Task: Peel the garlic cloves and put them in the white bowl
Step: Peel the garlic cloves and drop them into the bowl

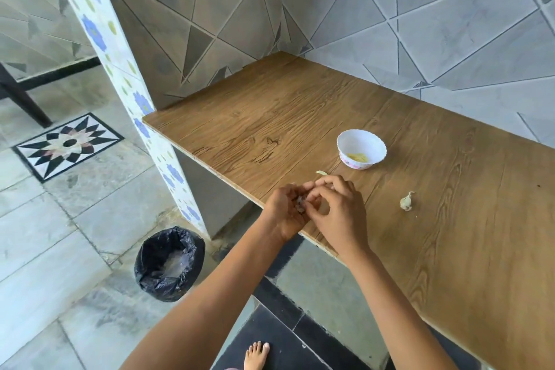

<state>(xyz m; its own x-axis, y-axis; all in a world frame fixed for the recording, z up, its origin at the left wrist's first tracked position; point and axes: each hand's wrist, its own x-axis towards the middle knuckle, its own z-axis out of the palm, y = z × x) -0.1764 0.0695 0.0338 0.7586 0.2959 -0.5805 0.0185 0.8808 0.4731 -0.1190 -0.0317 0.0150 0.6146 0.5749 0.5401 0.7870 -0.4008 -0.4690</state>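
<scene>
A garlic clove (301, 204) sits pinched between my left hand (284, 210) and right hand (336, 204) at frame centre, both gripping it over the counter (270, 117) edge. The white bowl (361, 148) stands upper right; another garlic piece (407, 201) lies right.

Head view, steeply down over counter (300, 117)

My hands meet over the near edge of the counter (300, 117), my left hand (285, 210) touching my right hand (336, 207), a garlic clove (301, 203) pinched between them; the bowl (361, 149) stands beyond my right hand; a garlic piece (407, 201) lies to its right; the lined bin (168, 263) sits on the floor, left of my arms.
</scene>
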